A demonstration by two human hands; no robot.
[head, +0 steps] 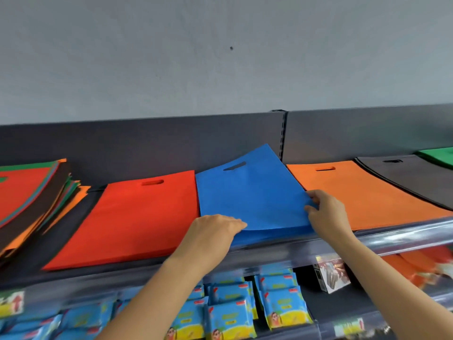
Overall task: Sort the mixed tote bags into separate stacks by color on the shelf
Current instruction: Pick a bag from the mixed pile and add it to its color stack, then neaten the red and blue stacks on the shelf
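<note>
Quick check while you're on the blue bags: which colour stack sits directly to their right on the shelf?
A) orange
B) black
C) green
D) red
A: the orange stack lies just right of the blue stack; the red stack is on its left, and the black stack and green stack lie farther right.

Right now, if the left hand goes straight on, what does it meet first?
Probably the blue tote bag: the left hand has its fingertips at the front edge. Beyond lies the right hand, pinching that bag.
</note>
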